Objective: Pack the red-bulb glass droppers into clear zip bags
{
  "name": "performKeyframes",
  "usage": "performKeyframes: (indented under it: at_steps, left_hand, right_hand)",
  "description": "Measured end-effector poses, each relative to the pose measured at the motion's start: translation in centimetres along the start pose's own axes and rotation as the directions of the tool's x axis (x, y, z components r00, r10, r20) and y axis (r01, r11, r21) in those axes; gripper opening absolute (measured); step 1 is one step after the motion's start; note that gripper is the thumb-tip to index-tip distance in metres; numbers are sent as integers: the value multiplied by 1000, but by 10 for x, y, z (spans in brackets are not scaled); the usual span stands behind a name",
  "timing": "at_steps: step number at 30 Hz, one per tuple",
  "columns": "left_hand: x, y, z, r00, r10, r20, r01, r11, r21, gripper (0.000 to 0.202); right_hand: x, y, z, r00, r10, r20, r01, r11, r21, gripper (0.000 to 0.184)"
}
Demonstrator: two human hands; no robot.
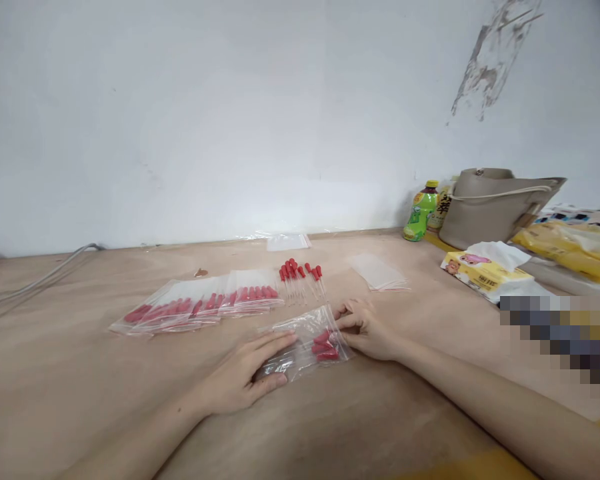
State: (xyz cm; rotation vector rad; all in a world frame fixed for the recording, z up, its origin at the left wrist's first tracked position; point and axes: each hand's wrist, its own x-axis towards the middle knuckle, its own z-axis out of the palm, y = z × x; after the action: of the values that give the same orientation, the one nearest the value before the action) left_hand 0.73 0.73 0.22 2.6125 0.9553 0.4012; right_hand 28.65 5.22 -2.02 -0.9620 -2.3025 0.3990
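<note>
A clear zip bag (pixel 307 343) with a few red-bulbed droppers inside lies on the wooden table (pixel 80 400) in front of me. My left hand (pixel 245 377) rests flat on the bag's left end, fingers stretched out. My right hand (pixel 363 327) pinches the bag's right edge with its fingertips pressed together. Just behind the bag lie several loose droppers (pixel 300 277) with red bulbs. A row of filled bags (pixel 200 307) stretches to the left of them.
A stack of empty clear bags (pixel 380 272) lies at the right rear, another bag (pixel 287 241) by the wall. A green bottle (pixel 421 212), a beige handbag (pixel 495 203), a tissue pack (pixel 483 270) and yellow packaging (pixel 575 247) crowd the right. A grey cable (pixel 40 277) runs at the left.
</note>
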Motion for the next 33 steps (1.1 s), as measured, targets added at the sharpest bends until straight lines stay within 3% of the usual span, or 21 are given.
performKeyframes:
  at_steps: [5,10,13,16,18,22,26,28,33]
  left_hand:
    - [1,-1,0,1000,10,-5,-10,1000,12,52]
    - [2,-3,2,1000,11,5,-11,1000,24,50]
    - [2,-4,3,1000,19,6,-19,1000,18,48]
    - [2,-5,3,1000,23,11,-23,1000,2,47]
    - [2,-5,2,1000,22,18,-22,1000,-2,47]
    - [2,-3,2,999,12,33,-12,1000,2,46]
    - [1,-2,1,999,19,29,-19,1000,-2,46]
    - [2,-1,1,999,23,24,-23,1000,3,46]
    - [3,-2,1,1000,19,24,-20,1000,20,45]
  right_hand:
    - [1,-4,7,992,77,-99,-71,995,64,13]
    - [-4,-11,-1,1000,-21,-7,21,994,-105,14]
    - [2,-5,-7,991,78,-109,-91,988,-124,12]
    - [22,10,-10,927,271,-258,-311,941,-131,16]
    - [42,19,-11,872,394,-290,-446,883,-144,18]
    - [84,30,-8,750,601,-276,-650,747,-139,26]
    - [111,33,-4,612,774,-164,-790,610,-70,38]
    - [116,35,-3,588,795,-146,-807,589,-41,37]
    - [117,48,1,595,784,-177,-782,616,94,32]
